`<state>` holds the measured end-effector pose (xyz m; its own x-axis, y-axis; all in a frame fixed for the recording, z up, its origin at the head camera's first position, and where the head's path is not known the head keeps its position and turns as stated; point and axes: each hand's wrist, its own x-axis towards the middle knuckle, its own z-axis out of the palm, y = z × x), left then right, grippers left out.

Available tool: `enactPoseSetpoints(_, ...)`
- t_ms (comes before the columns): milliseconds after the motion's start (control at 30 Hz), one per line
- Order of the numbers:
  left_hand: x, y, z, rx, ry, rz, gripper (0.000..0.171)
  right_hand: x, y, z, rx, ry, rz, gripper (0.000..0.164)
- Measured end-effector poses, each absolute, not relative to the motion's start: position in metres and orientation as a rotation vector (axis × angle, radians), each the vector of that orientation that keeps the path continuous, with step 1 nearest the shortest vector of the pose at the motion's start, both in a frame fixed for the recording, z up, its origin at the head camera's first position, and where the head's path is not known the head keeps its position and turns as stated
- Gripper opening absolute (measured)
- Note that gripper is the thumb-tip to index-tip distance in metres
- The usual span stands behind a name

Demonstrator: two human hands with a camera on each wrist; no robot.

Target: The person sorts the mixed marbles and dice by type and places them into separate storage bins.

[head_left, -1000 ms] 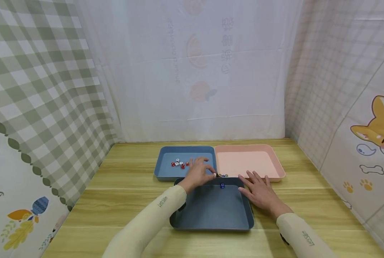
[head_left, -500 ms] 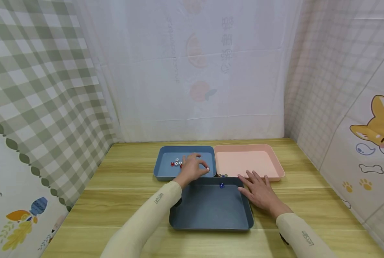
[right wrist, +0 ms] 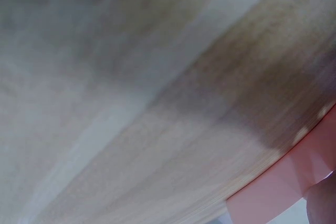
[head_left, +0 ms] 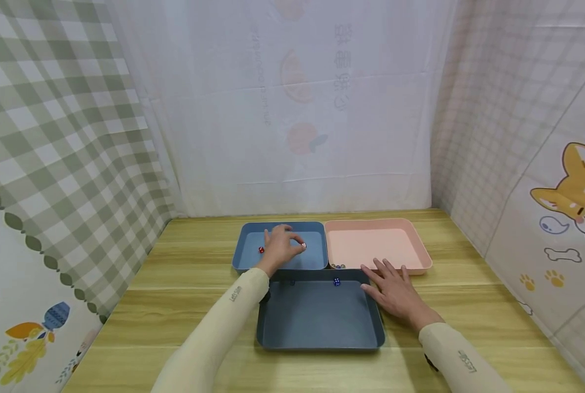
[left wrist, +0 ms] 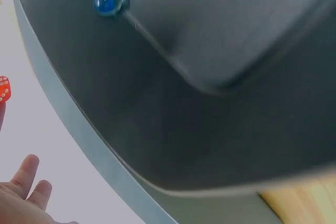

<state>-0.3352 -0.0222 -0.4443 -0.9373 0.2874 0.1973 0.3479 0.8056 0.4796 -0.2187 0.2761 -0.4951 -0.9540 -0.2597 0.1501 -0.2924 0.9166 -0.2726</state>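
Over the blue tray (head_left: 317, 261), my left hand (head_left: 278, 250) pinches a small die (head_left: 303, 245) between thumb and forefinger. In the left wrist view, a red die with white dots (left wrist: 4, 88) sits against a fingertip at the left edge. Another red die (head_left: 261, 249) lies in the blue tray, whose other dice are hidden behind the hand. My right hand (head_left: 392, 289) lies spread at the dark tray's right corner, fingers straight and holding nothing. Inside the dark tray (head_left: 321, 344) are a blue die (head_left: 337, 281) and a blue glass marble (left wrist: 109, 1).
Beside the blue tray stands a pink tray (head_left: 376, 243), with several marbles (head_left: 338, 266) in its near left corner. The three trays sit close together on a wooden table (head_left: 189, 295). Cloth curtains (head_left: 297, 185) enclose the back and sides.
My left hand has carried the die left and away from me, from the trays' meeting point to over the blue tray. A marble has come into sight in the dark tray. My right hand stays put.
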Motion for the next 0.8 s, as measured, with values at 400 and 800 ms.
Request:
enactPoseSetpoints(400, -0.349, -0.034, -0.441, -0.358, -2.882, -0.861, 0.016, -0.218, 0.276, -0.495, 0.430, -2.963, 0.450, 0.059)
enactPoseSetpoints(800, -0.363, -0.044, -0.434, -0.224, -2.852, -0.914, 0.014, -0.218, 0.275, -0.495, 0.418, -2.968, 0.449, 0.060)
